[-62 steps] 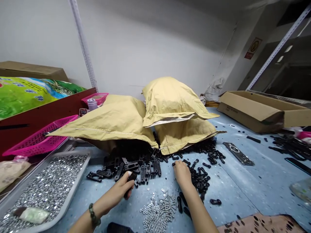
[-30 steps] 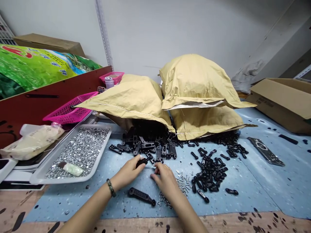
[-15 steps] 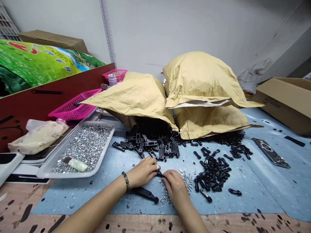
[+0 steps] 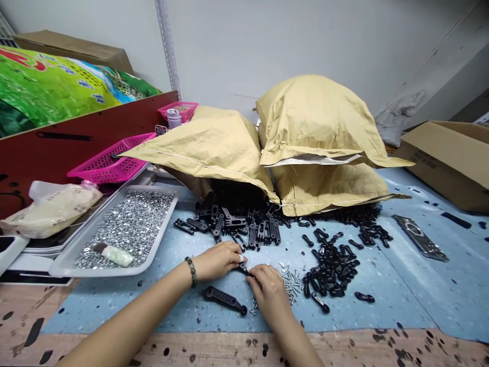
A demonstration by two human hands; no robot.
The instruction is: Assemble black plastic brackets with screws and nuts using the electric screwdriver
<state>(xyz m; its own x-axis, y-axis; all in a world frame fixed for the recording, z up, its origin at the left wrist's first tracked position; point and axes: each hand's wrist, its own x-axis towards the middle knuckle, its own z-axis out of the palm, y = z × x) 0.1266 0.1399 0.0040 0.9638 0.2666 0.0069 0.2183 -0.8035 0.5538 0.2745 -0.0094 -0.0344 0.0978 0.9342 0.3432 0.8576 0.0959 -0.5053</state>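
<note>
Between my two hands is a black plastic arm piece (image 4: 243,268), partly covered by the fingers. My left hand (image 4: 217,261) is closed on its left end, with a white band on one finger. My right hand (image 4: 268,289) pinches the other end. Just below lies a longer black plastic arm (image 4: 225,299) on the blue mat. Small silver nuts (image 4: 253,307) are partly hidden beside my right hand, and loose silver screws (image 4: 292,284) are scattered to its right. Farther right is a heap of short black plastic pieces (image 4: 332,270).
A white tray (image 4: 173,206) of silver nuts holds a brush (image 4: 114,255) on the left. Paper sacks (image 4: 317,117) stand behind, black slotted parts (image 4: 233,224) spilling in front. Pink baskets (image 4: 114,165), a cardboard box (image 4: 446,158) and a wrapped black item (image 4: 418,237) lie around.
Both hands have shifted slightly left with the black arm piece, still gripping it. The longer arm on the mat now shows more fully. The whole view has moved a little.
</note>
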